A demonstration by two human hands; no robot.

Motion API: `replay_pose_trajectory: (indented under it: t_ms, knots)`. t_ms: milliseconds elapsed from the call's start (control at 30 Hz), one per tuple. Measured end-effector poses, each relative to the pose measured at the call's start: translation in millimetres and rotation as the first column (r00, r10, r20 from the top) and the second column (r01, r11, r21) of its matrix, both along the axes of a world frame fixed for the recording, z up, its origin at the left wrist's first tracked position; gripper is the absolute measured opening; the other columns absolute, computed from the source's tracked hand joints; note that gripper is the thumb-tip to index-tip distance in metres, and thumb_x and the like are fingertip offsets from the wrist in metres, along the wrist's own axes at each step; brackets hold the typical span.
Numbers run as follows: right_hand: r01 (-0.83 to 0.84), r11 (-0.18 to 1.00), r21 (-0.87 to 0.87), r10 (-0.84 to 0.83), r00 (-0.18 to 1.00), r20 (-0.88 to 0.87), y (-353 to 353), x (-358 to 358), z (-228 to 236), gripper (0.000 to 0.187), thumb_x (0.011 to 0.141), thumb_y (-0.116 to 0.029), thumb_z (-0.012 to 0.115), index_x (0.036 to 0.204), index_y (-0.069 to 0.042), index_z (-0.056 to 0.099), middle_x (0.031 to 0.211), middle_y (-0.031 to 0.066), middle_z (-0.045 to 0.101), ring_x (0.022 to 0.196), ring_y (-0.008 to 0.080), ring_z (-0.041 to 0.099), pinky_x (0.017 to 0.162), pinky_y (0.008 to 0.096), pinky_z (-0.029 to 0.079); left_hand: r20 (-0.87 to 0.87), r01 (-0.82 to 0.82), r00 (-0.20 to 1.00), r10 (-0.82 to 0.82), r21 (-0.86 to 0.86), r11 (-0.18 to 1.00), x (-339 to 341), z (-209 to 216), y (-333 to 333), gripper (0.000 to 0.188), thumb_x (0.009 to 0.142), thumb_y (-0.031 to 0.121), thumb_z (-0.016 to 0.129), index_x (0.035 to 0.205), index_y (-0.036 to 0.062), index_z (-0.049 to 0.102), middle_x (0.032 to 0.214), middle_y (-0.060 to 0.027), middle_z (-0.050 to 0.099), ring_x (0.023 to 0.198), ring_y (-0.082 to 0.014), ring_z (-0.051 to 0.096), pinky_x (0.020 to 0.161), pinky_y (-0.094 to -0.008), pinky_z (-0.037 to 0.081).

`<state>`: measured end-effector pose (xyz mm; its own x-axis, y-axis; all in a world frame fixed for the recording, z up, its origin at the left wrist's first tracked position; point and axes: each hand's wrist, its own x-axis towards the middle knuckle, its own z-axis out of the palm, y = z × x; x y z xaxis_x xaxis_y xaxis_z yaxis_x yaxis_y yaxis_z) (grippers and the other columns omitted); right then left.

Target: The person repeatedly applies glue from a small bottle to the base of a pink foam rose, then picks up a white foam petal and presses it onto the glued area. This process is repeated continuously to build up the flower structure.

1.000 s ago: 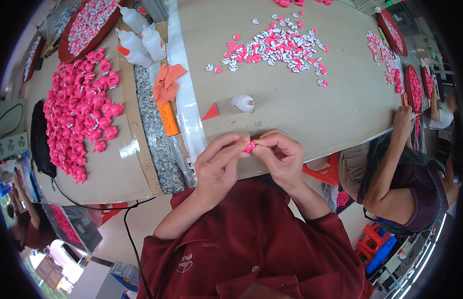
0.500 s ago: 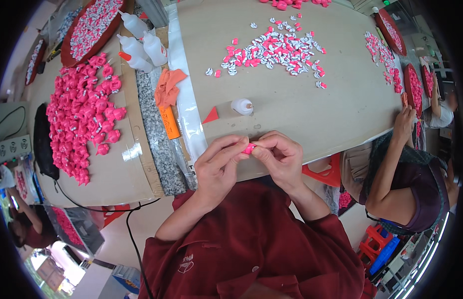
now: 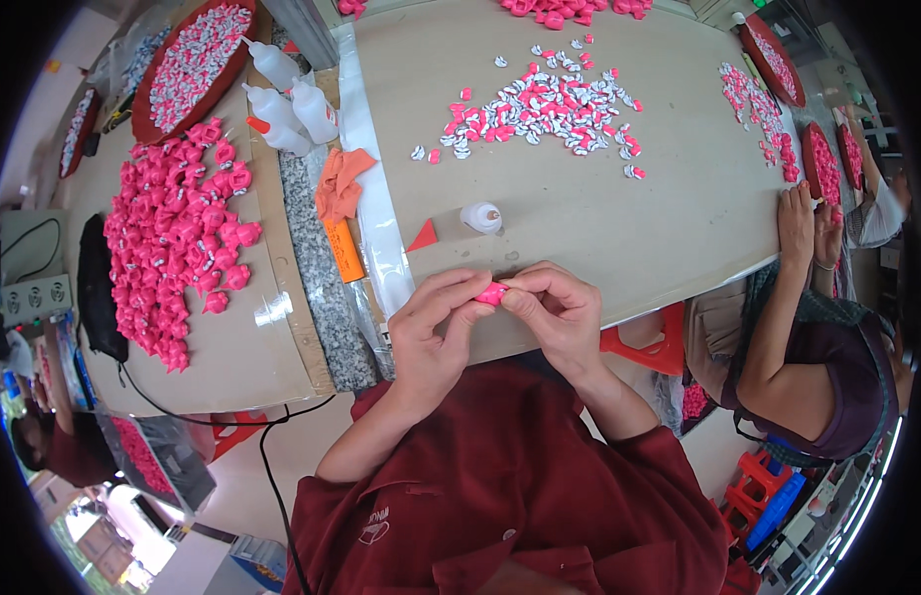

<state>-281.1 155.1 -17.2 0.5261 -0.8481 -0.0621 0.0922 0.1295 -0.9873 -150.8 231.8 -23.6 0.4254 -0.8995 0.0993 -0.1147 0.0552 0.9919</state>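
My left hand point(image 3: 436, 332) and my right hand point(image 3: 558, 315) meet over the near edge of the tan table point(image 3: 669, 228), both pinching one small pink piece point(image 3: 491, 294) between their fingertips. Just beyond them stand a small white glue bottle point(image 3: 481, 217) and a red triangular scrap point(image 3: 423, 237). Farther out lies a spread of small pink and white pieces point(image 3: 545, 104). A large heap of finished pink pieces point(image 3: 178, 233) covers the board to my left.
Several white squeeze bottles point(image 3: 287, 94), an orange cloth point(image 3: 340, 180) and an orange strip point(image 3: 344, 250) lie along a grey stone strip point(image 3: 312, 268). Round red trays point(image 3: 188, 64) hold more pieces. Another person point(image 3: 827, 347) works at the table's right end.
My hands stay together on the pink piece, with only slight finger shifts. The view has drifted a little.
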Motion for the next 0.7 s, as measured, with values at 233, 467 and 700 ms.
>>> replay_pose_trajectory:
  t_ms: [233,467,700]
  knots:
    - [0.055,0.997,-0.048,-0.059,0.995,-0.082,-12,-6,4,0.018,0.079,-0.001,0.063,0.097,0.002,0.062,0.088,0.0053,0.059,0.074,0.007,0.053,0.063,0.0198,0.041,-0.142,-0.107,0.984,0.109,0.023,0.994,11,13,0,0.022,0.079,-0.003,0.06,0.1,-0.0007,0.061,0.097,-0.012,0.06,0.087,-0.0172,0.06,0.074,-0.0253,0.048]
    - [0.027,0.943,-0.333,-0.142,0.935,-0.325,-29,37,25,0.038,0.071,-0.003,0.068,0.108,-0.002,0.057,0.097,0.0051,0.056,0.064,0.0114,0.047,0.056,0.0225,0.041,0.51,-0.519,0.686,0.519,-0.157,0.84,116,28,8,0.019,0.077,-0.001,0.063,0.095,0.0015,0.062,0.09,-0.0084,0.062,0.075,-0.0133,0.057,0.055,-0.0225,0.042]
    - [-0.036,0.937,-0.349,-0.082,0.944,-0.32,-32,46,15,0.033,0.071,-0.003,0.067,0.103,-0.001,0.059,0.093,0.0104,0.06,0.075,0.0165,0.056,0.06,0.0263,0.046,0.803,-0.697,0.238,0.547,-0.251,0.672,198,47,16,0.025,0.079,0.004,0.061,0.104,0.0021,0.061,0.11,-0.0142,0.056,0.091,-0.0235,0.057,0.073,-0.0313,0.047]
